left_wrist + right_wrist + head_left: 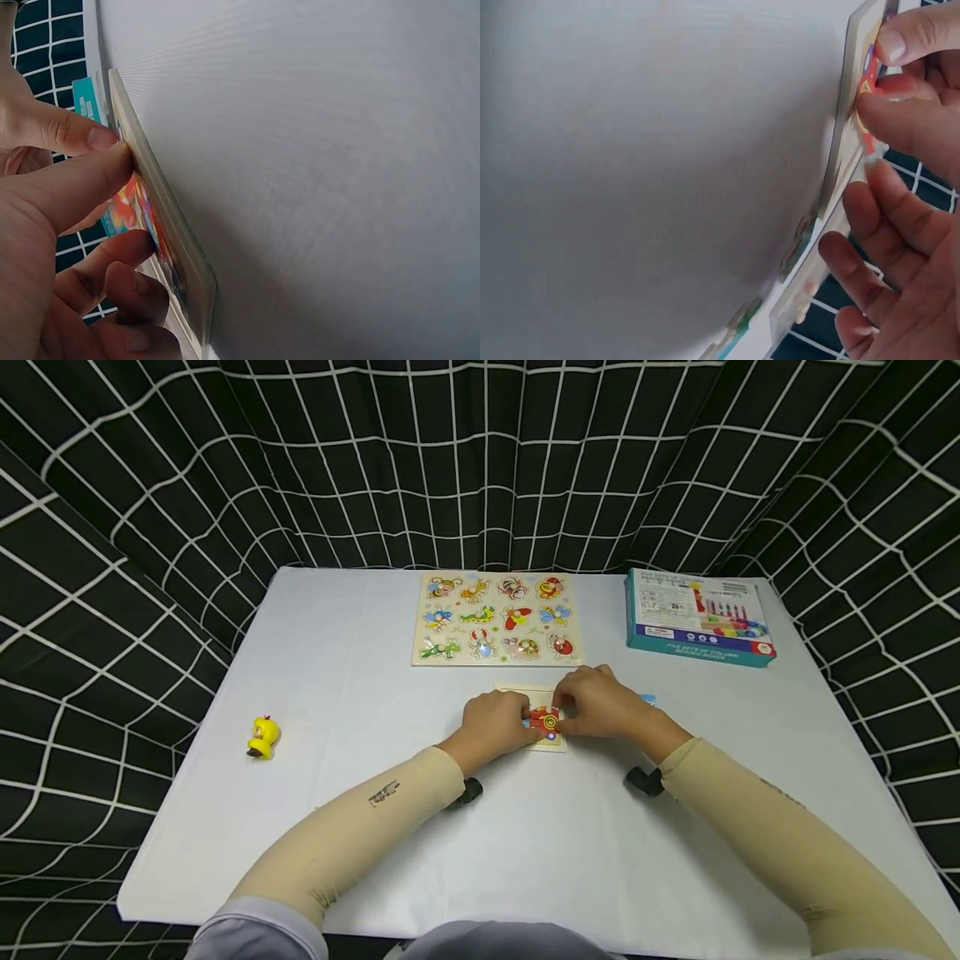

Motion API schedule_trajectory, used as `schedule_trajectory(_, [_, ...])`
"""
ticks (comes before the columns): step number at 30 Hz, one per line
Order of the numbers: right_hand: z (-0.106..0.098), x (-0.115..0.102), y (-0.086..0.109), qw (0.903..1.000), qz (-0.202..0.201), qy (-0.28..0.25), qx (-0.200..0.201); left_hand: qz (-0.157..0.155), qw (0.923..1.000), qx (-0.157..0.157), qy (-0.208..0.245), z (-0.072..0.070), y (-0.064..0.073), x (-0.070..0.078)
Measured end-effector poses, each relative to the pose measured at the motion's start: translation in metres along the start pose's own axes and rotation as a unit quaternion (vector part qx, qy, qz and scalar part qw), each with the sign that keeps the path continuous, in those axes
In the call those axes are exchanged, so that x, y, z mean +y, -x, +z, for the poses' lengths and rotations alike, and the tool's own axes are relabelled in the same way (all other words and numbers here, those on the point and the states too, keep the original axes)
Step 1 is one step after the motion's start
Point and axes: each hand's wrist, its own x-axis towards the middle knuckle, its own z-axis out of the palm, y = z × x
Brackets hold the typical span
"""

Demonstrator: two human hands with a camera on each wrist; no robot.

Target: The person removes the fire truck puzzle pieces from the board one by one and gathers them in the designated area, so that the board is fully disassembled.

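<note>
A small wooden puzzle board (510,687) lies on the white table, with red, brightly printed puzzle pieces (546,720) on it. My left hand (491,727) reaches in from the left; its thumb and index finger curve down onto the pieces near the board's edge. From the right, my right hand (603,706) pinches a red puzzle piece (868,139) between thumb and fingers, right at the board. Its other fingers are bent apart in the right wrist view. Both hands' fingertips nearly meet and hide much of the picture.
Behind stands a larger insect puzzle board (495,618). A teal-edged toy box (701,617) lies at the back right, a yellow duck figure (264,737) at the left. Loose pieces (799,244) lie beside my right hand. Black gridded cloth (465,468) surrounds the table.
</note>
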Motion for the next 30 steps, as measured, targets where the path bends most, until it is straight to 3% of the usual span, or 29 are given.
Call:
schedule_trajectory(11, [0.002,-0.007,0.004,0.9981,0.033,-0.049,0.018,0.007,0.9999,0.004,0.011,-0.001,0.001,-0.001])
schedule_trajectory(18, [0.0,-0.002,0.013,0.9982,0.043,-0.032,0.026,0.007,0.9997,0.002,0.025,0.0,0.004,0.0])
schedule_trajectory(22, [-0.013,0.025,0.039,0.998,0.051,-0.034,0.019,0.005,0.9995,0.0,0.032,0.003,0.004,0.0])
schedule_trajectory(27, [-0.03,0.066,0.084,0.9948,0.097,-0.029,-0.004,0.004,0.9995,0.007,0.03,0.005,0.003,-0.002])
schedule_trajectory(30, [-0.034,0.08,0.102,0.9924,0.119,-0.03,-0.003,-0.001,0.9995,0.012,0.028,0.004,0.003,-0.004])
